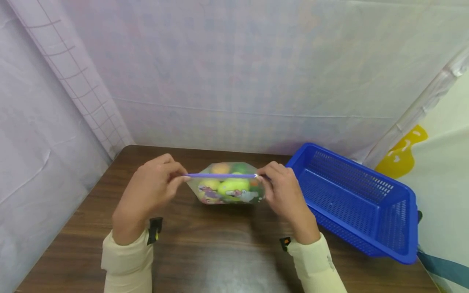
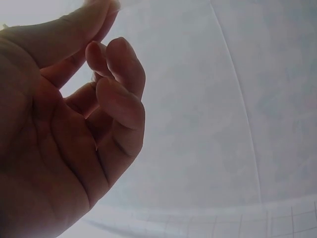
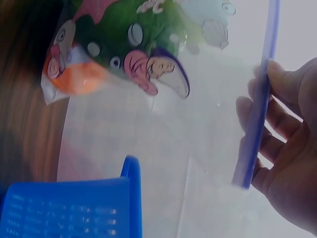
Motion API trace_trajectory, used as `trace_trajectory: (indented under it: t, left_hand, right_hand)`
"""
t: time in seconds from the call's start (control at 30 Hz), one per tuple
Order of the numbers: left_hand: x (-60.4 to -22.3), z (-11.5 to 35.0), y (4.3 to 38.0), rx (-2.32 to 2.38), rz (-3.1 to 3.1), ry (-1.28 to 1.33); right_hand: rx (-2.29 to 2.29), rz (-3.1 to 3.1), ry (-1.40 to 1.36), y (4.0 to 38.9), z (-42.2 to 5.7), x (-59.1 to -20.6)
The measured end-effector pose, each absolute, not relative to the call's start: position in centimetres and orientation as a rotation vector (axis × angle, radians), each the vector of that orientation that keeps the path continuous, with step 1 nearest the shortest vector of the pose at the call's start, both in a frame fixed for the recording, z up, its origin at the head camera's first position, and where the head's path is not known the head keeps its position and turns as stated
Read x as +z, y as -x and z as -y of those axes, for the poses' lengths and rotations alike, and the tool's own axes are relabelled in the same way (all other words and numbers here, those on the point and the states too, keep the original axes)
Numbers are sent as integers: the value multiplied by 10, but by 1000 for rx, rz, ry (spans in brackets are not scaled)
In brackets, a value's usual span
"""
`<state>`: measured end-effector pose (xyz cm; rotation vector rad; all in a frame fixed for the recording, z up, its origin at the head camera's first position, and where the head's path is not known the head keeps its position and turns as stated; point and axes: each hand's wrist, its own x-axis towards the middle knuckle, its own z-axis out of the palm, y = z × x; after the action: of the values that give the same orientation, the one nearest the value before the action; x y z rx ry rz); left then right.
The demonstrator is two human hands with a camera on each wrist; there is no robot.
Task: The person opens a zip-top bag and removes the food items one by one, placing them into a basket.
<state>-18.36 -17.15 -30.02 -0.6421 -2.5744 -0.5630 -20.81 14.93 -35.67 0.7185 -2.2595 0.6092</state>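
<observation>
A clear printed zip bag (image 1: 234,193) hangs close over the brown table, filled with green, yellow and orange round produce. Along its top runs a purple strip (image 1: 220,176), stretched level between both hands. My left hand (image 1: 155,187) pinches the strip's left end between thumb and forefinger. In the left wrist view, that hand's (image 2: 94,114) other fingers curl loosely. At the opposite end, thumb and fingers of my right hand (image 1: 283,189) grip the strip, beside a small white spot. The right wrist view shows cartoon sea creatures on the bag (image 3: 148,69) and something orange in its corner.
A blue perforated plastic basket (image 1: 360,168) stands at the right of the table (image 1: 205,244), close to my right hand. Pale sheeting (image 1: 234,81) hangs behind the table and along its left side. A yellow cut-out shape (image 1: 399,158) is at the right.
</observation>
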Motion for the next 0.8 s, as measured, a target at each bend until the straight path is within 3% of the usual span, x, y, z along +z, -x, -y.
trace_trajectory:
  t: [0.8]
  left_hand:
    - [-297,191,186,-604,2574,546]
  right_hand:
    - [674,2334,-502,220,-187,-356]
